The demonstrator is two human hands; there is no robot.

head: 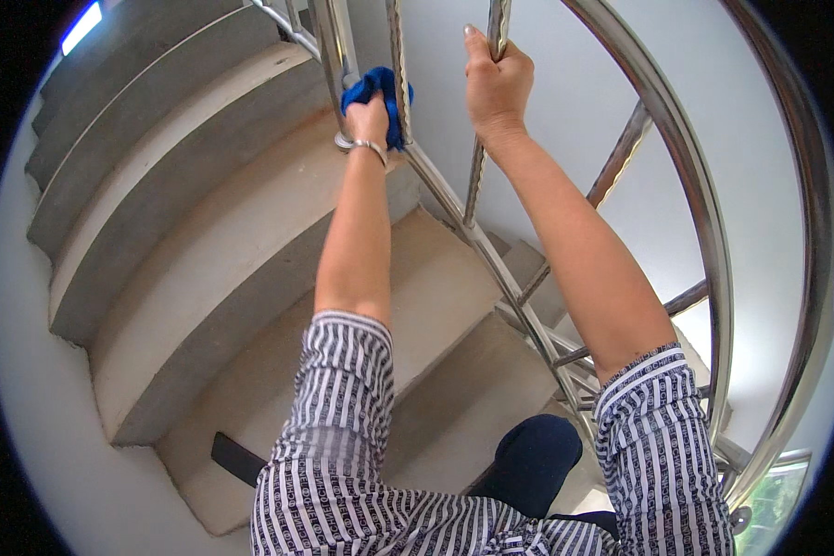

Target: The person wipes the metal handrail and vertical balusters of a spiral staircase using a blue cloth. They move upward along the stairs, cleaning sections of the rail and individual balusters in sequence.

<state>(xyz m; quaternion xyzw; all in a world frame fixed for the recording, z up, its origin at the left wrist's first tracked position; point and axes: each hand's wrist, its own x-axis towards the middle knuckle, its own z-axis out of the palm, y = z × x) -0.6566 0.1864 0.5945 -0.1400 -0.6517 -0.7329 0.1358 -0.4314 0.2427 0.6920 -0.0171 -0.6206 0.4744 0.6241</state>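
My left hand [367, 119] is closed around a blue cloth [374, 85], which is pressed against the lower bar area of the metal stair railing between a thick post [329, 55] and a thinner baluster [397, 62]. The cloth hides just where it meets the metal. A bracelet circles my left wrist. My right hand [502, 83] grips another twisted metal baluster [499, 21], its thumb pointing up beside the bar. Below both hands, the railing's sloping bottom rail [452, 198] runs down toward the right.
Curved concrete steps [229, 201] climb to the upper left beside a pale wall [21, 347]. The polished handrail [810, 174] bends around the right side. A dark flat object [238, 459] lies on a lower step near my left sleeve. My dark-covered foot [542, 452] is below.
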